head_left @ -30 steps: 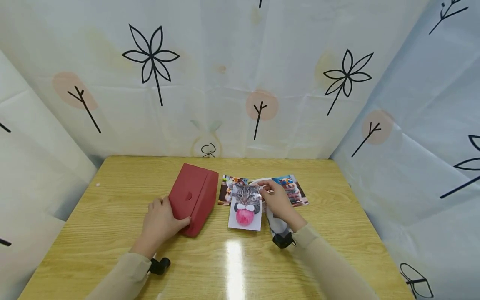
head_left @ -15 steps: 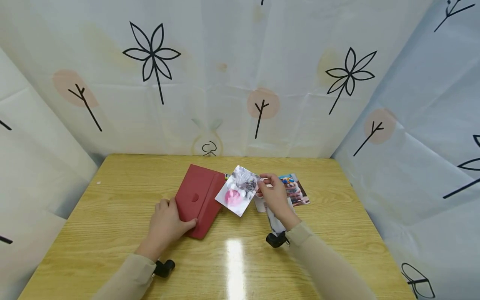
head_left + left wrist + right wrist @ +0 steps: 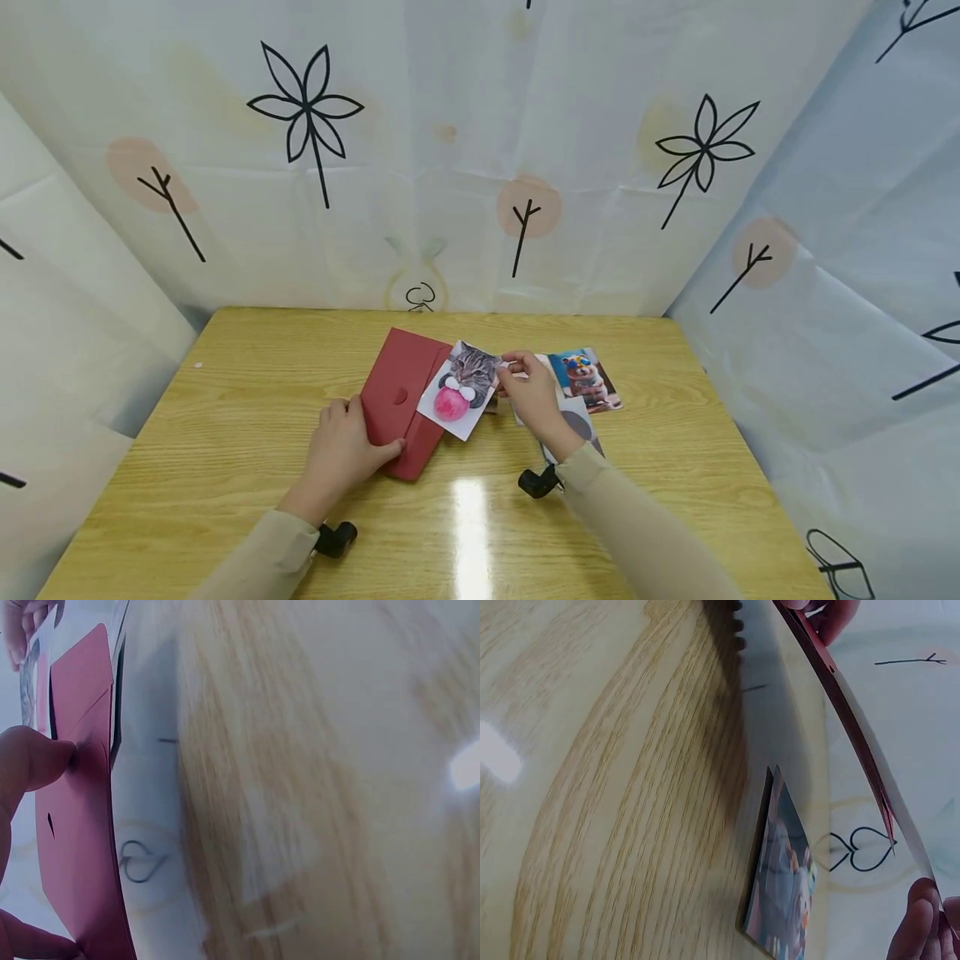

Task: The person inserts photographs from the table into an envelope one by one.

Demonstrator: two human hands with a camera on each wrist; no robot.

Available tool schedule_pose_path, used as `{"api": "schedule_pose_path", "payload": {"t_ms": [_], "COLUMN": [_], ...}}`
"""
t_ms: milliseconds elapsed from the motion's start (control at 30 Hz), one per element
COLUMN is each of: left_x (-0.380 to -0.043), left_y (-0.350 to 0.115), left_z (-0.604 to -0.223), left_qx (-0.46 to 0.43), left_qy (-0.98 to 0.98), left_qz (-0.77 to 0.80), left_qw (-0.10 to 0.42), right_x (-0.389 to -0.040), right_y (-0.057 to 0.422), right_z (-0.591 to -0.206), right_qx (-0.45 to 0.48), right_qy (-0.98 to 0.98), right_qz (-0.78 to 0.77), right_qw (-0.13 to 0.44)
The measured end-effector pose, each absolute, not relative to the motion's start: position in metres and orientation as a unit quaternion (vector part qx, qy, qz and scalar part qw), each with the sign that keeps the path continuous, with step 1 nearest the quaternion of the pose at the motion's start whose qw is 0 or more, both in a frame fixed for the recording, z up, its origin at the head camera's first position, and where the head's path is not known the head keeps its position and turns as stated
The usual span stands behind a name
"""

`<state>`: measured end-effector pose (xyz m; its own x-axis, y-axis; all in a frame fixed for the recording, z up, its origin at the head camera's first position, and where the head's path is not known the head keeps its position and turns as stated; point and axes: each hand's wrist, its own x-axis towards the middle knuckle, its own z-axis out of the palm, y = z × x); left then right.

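My left hand (image 3: 337,454) grips a red paper envelope (image 3: 393,375), raised off the table at a tilt. The thumb (image 3: 41,757) presses its front face. My right hand (image 3: 532,392) pinches one corner of a photo card (image 3: 461,387), which pictures a grey cat above a pink ball. In the head view the card's left part overlaps the envelope's right side. In the right wrist view the card (image 3: 885,765) runs close along the red edge; whether any of it is inside I cannot tell.
A card with a hamster in goggles (image 3: 585,379) lies right of my right hand. A grey and white card (image 3: 577,421) sits under my right wrist. Another picture card (image 3: 784,877) is on the wooden table (image 3: 247,400), mostly hidden in the head view. White patterned cloth (image 3: 420,150) stands behind.
The cat card has been tilted and carried left by my right hand, until it overlaps the envelope. My left hand has moved slightly right with the envelope.
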<state>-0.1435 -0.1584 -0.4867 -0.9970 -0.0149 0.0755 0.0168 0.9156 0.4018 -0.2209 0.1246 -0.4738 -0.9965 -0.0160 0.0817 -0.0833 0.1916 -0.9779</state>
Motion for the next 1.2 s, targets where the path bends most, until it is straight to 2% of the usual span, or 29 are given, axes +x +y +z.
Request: {"api": "schedule_pose_path", "payload": {"t_ms": [267,500,867,1200], "left_x": [-0.146,-0.147,-0.147,-0.146], "left_y": [-0.157,-0.157,-0.154,-0.151], "left_z": [-0.489,-0.491,-0.49,-0.486], "left_qx": [0.005,0.001,-0.002,-0.011], "left_qy": [-0.979,-0.978,-0.979,-0.98], "left_qz": [-0.204,-0.204,-0.203,-0.194], "left_qw": [0.031,0.037,0.031,0.037], "right_x": [-0.216,-0.213,-0.2,-0.22], "right_y": [0.114,0.11,0.098,0.087], "right_z": [-0.461,-0.464,-0.425,-0.455], "right_qx": [0.047,0.042,0.082,0.068], "right_qy": [-0.786,-0.787,-0.784,-0.773], "right_qz": [0.615,0.614,0.611,0.627], "right_qw": [-0.028,-0.031,-0.076,-0.074]}}
